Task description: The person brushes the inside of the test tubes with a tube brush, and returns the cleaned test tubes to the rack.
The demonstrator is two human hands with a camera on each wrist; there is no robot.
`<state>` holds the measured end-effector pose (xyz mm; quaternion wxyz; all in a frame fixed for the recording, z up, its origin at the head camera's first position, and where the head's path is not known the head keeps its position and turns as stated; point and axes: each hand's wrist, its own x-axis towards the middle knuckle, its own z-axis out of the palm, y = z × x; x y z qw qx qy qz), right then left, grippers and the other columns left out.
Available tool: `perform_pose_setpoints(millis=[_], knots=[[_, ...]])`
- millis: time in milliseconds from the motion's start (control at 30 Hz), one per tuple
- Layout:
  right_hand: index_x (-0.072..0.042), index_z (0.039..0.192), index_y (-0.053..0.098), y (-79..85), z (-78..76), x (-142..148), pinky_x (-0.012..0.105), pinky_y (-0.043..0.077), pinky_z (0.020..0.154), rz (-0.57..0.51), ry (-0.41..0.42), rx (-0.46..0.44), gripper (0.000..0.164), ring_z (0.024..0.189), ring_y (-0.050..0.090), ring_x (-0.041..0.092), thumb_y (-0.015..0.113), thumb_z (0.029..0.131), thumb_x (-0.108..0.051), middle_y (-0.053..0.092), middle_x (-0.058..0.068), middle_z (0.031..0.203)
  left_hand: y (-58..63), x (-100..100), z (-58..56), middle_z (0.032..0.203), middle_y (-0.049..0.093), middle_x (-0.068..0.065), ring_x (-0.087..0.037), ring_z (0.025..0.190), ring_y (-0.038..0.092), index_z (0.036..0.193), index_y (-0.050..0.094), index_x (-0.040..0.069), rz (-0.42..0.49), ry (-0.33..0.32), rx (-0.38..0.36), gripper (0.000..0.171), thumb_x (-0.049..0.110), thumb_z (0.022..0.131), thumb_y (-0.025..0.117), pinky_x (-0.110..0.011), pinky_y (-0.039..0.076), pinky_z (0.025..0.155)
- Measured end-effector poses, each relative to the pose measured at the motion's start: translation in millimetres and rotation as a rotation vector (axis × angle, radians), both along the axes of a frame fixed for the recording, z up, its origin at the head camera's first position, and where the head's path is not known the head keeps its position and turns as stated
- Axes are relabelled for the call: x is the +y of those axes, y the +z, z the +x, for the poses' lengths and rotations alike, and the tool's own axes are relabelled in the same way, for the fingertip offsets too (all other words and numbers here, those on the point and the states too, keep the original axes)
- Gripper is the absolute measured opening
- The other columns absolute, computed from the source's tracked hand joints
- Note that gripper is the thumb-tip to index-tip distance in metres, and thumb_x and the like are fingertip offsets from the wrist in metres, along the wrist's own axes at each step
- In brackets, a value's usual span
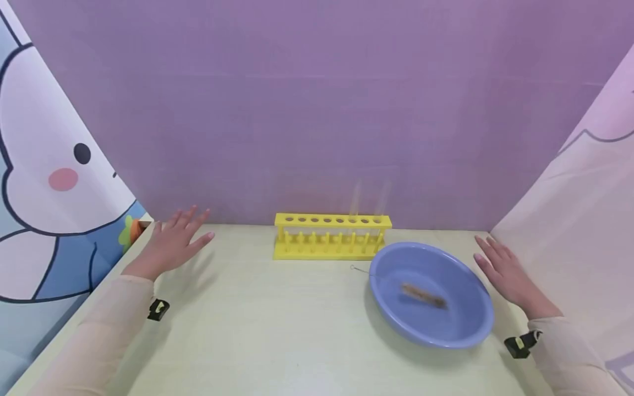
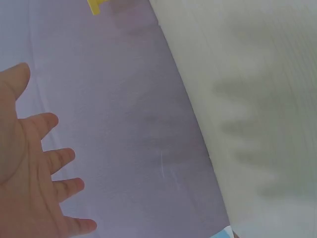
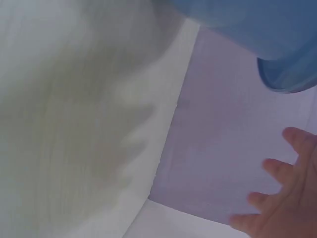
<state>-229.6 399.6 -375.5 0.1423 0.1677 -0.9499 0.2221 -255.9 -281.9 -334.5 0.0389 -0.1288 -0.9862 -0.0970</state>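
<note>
My left hand (image 1: pixel 170 245) hovers over the left side of the table, fingers spread and nothing in it. On the other side my right hand (image 1: pixel 507 275), also bare with fingers stretched out, is just right of a blue basin (image 1: pixel 475 324). Inside the basin lies a test tube brush (image 1: pixel 423 296) with brown bristles, its looped wire handle poking over the left rim. Behind the basin's left edge stands a yellow test tube rack (image 1: pixel 327 256). Two clear test tubes, one of them the left test tube (image 1: pixel 355 199), rise from holes toward the rack's right end.
The pale table (image 1: pixel 277 324) meets a purple backdrop (image 1: pixel 317 110) at its far edge. Printed cartoon panels (image 1: pixel 44 181) hang at the left, and a pale printed curtain (image 1: pixel 584 220) closes off the right. A black strap device sits at each wrist.
</note>
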Motion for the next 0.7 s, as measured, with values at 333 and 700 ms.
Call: perform_pose_setpoints(millis=[333,700], knots=[[0.007,0.143,0.027,8.9,12.0,-16.9,0.059,0.043,0.086,-0.120,-0.015,-0.362,0.059,0.117,0.042,0.056,0.020,0.104,-0.036,0.037,0.038,0.134,1.2,3.6,-2.3,0.154,0.008,-0.025,-0.052,0.137,0.007,0.152,0.008,0.015,0.031,0.014,-0.022,0.075,0.059,0.096,0.030,-0.074,0.005,0.099],[0.012,0.127,0.047,7.5,14.8,-17.0,0.031,0.051,0.064,-0.257,0.046,-0.472,0.057,0.078,0.063,0.011,0.018,0.104,-0.032,0.065,0.020,0.097,1.6,11.0,2.5,0.152,0.015,-0.027,-0.051,0.135,0.015,0.152,0.009,0.011,0.089,0.044,-0.052,0.076,0.060,0.096,0.025,-0.069,0.016,0.101]])
